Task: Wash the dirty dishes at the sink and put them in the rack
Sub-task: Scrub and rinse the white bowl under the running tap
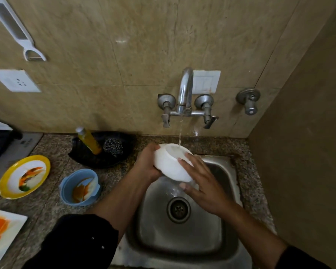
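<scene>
White bowl held upside down over the far edge of the steel sink, base turned up under the stream from the wall tap. Water struck the foot ring and ran off toward the drain. The tilt probably served to rinse the outside and let runoff fall into the basin rather than onto the worktop.

Left hand cupped the bowl's far-left side, fingers wrapped around the rim and wall, bearing the weight. Right hand lay spread against the near-right wall, fingers wide, thumb beneath; it looked to be rubbing or turning the bowl, not only gripping it.

Still dirty, left of the sink on the worktop: a blue bowl with orange smears, nearest the basin; a yellow-rimmed plate farther left; a white square plate at the near left edge. Behind them a black tray kept a yellow soap bottle and steel scrubber within reach.

No rack in view. Judged early in the task: one dish being rinsed, three waiting.
</scene>
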